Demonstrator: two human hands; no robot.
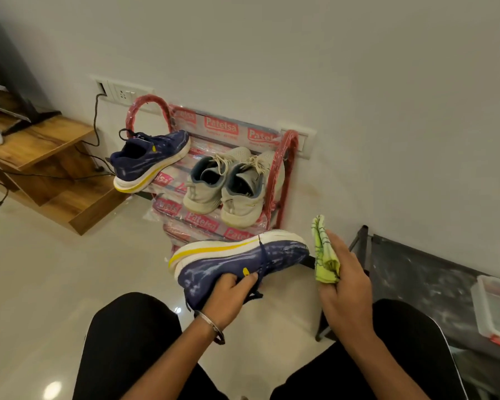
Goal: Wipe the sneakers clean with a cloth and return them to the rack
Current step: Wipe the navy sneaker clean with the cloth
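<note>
Navy sneaker is held tilted on its side, sole turned up and away, by the left hand; its fingers curl round the collar, presumably to present the upper for wiping. Right hand pinches the folded green cloth just beside the toe, whether touching is unclear. Its mate sits on the red rack, heel overhanging, beside a grey pair. Lower shelves are hidden behind the held sneaker.
</note>
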